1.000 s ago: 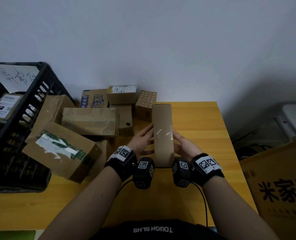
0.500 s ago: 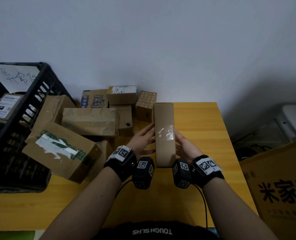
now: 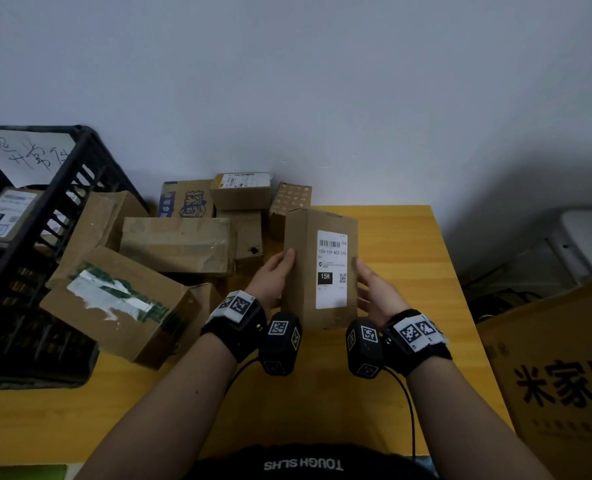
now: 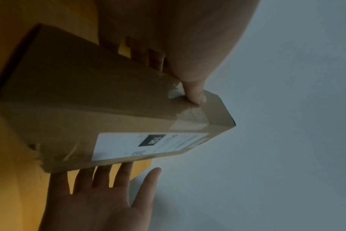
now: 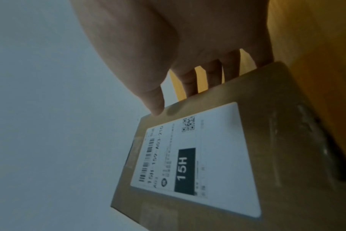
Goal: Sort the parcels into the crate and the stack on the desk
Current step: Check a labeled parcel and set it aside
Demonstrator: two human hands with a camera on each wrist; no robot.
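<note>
Head view shows you holding a tall cardboard parcel (image 3: 301, 271) upright between both hands, above the yellow desk (image 3: 405, 244). Your left hand (image 3: 273, 276) has its thumb laid along the parcel's left edge, and in the left wrist view the fingers (image 4: 138, 51) of that hand reach behind the parcel while the thumb presses on a strip of clear tape. Your right hand (image 3: 374, 295) sits at the parcel's right edge; the left wrist view shows its palm open with the fingers nearly straight and fingertips meeting the parcel's underside, and the right wrist view shows the thumb touching the parcel's edge. So both hands support the parcel with fingers mostly extended, neither one closed into a fist.

A white shipping label (image 3: 332, 268) faces you on the parcel's front, printed with a barcode, a small square code and a black block reading 15H.

To the left of the parcel, and behind it against the wall, lies a heap of other cardboard boxes (image 3: 176, 244). The nearest of these, further left of the parcel, carries a torn white and green sticker (image 3: 114, 295). Beyond the heap, at the far left of the parcel, stands a black slatted crate (image 3: 62, 188) with a labelled box (image 3: 5, 213) inside it. To the parcel's right, off the desk, stands a large yellow carton (image 3: 564, 375) with black characters
</note>
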